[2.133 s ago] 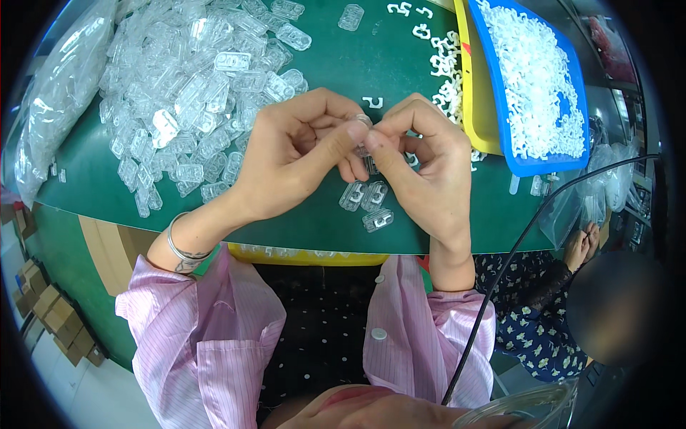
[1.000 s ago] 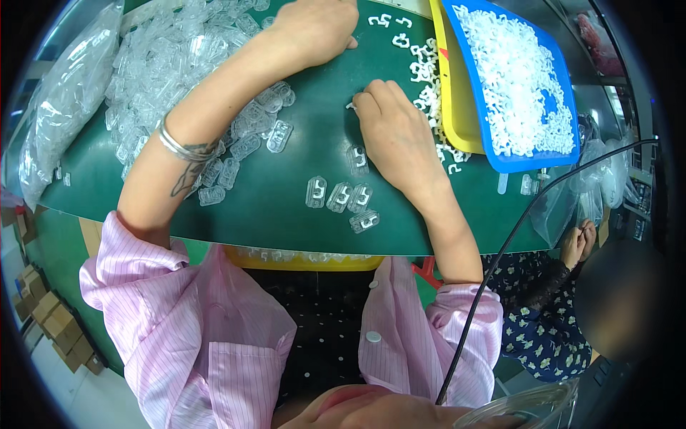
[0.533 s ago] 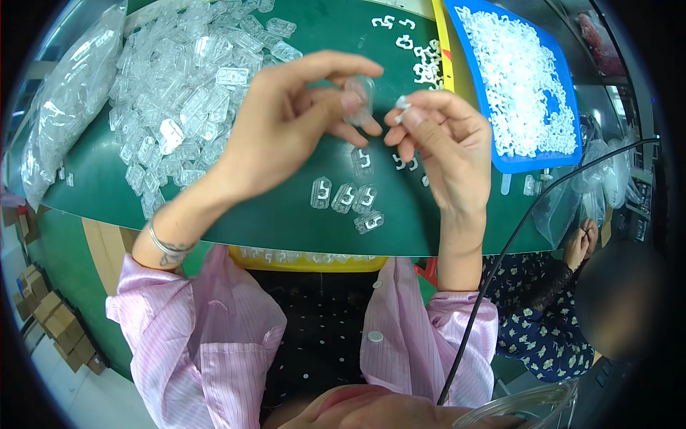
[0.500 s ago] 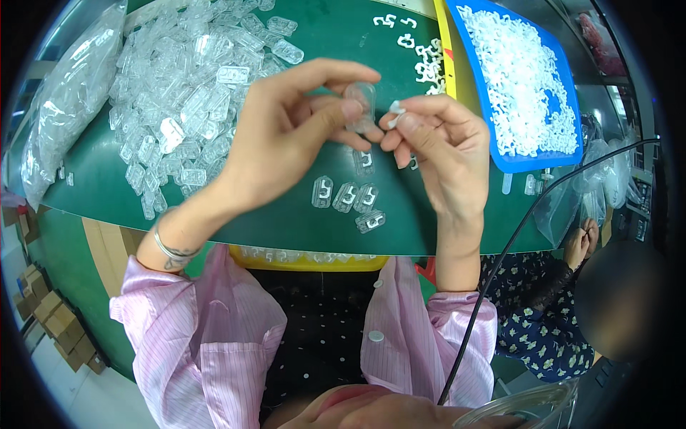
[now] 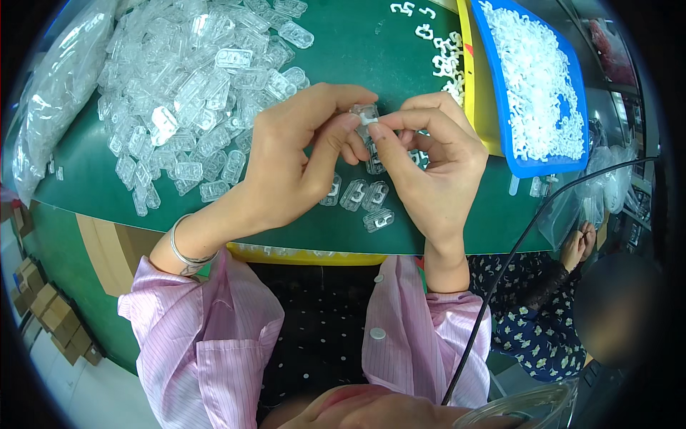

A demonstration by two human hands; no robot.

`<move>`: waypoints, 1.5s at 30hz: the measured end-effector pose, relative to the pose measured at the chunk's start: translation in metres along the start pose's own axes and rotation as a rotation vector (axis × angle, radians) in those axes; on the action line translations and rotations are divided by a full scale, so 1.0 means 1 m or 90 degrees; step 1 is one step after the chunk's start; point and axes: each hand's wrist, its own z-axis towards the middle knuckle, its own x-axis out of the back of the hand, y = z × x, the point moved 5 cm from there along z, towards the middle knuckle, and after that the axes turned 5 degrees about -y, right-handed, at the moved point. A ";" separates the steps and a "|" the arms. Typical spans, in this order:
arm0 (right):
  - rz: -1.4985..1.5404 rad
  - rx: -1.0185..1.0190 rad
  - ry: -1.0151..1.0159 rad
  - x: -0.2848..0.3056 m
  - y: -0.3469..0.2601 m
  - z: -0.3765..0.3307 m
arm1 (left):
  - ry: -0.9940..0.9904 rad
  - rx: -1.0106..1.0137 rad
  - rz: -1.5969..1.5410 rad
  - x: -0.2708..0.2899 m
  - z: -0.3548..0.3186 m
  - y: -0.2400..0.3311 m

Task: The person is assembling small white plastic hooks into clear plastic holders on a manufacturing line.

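Note:
Between thumb and fingers, my left hand (image 5: 300, 146) pinches a small clear plastic case (image 5: 365, 111) above the table. My right hand (image 5: 436, 154) meets it there, its thumb and forefinger closed on a small white plastic clip (image 5: 369, 121) that lies at the clear case. How deep the clip sits in the case is hidden by the fingertips. Below the hands, several clear cases with white clips inside (image 5: 354, 194) lie on the green tabletop. To the left spreads a big heap of clear cases (image 5: 193, 93).
Loose white clips (image 5: 446, 61) lie beside a yellow bin (image 5: 486, 107). A blue tray (image 5: 532, 169) full of white clips rests on it. A filled clear bag (image 5: 64, 93) stands far left. A black cable (image 5: 522, 243) crosses at right, near another person's hands (image 5: 577, 245).
My hands have come together. The white clip in my right hand has moved left to the clear case, which is now tilted differently in my left fingers. The whole view has shifted slightly.

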 end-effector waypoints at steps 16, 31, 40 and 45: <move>0.208 -0.185 -0.177 -0.006 0.021 -0.002 | -0.021 0.061 -0.019 -0.003 0.004 0.002; -0.308 0.000 -0.057 0.053 0.012 -0.010 | -0.164 0.157 0.294 0.019 -0.058 0.022; -0.577 0.081 -0.169 0.015 0.025 -0.031 | 0.026 -0.010 0.470 -0.017 -0.091 0.004; -0.639 0.084 -0.205 0.014 0.028 -0.028 | 0.076 -0.073 0.824 -0.002 -0.047 0.019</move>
